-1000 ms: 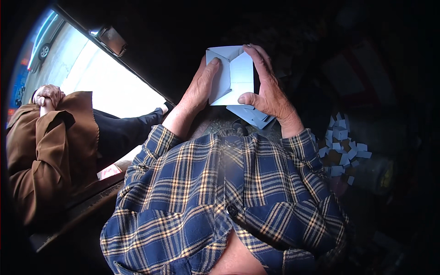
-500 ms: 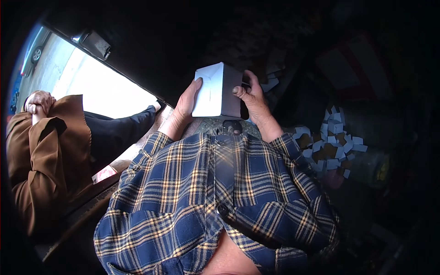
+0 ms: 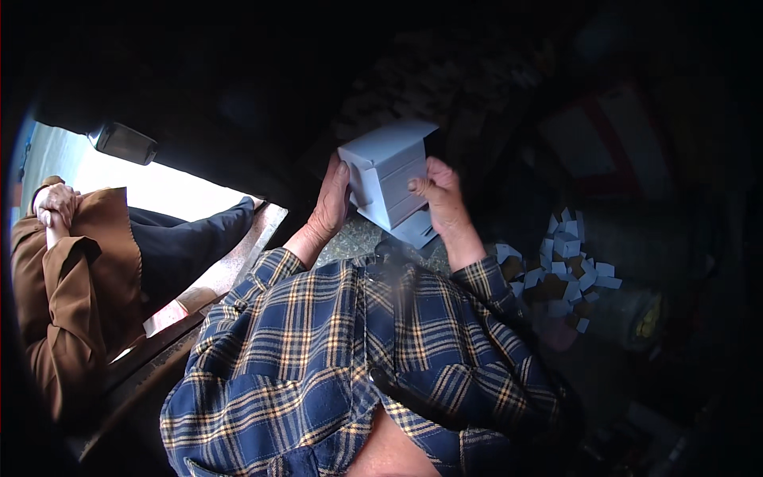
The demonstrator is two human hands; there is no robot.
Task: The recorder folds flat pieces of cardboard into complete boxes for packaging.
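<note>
Where the plaid shirt (image 3: 302,342) ends at its cuffs, both bare forearms reach away over a grey speckled surface (image 3: 346,242). The white box (image 3: 389,187) is held up between the palms, tilted: the left hand (image 3: 328,207) lies along its left side, thumb up by the edge, and the right hand (image 3: 443,197) grips the right side, thumb pressed on the near face. A flap juts past the far right corner, and a pale flat piece (image 3: 415,230) shows below the near edge. To the left, a wooden ledge (image 3: 155,366) runs slantwise beside another person's brown coat (image 3: 79,278); to the right, a dark gap parts the right hand from a jumbled heap of small white boxes (image 3: 566,262).

The shirt is soft, navy with cream checks; the box looks like smooth, matt card, square-edged, creased across its face. Farther off, a bright opening (image 3: 171,184) lies left, and a red-and-white panel (image 3: 610,143) stands in shadow on the right.
</note>
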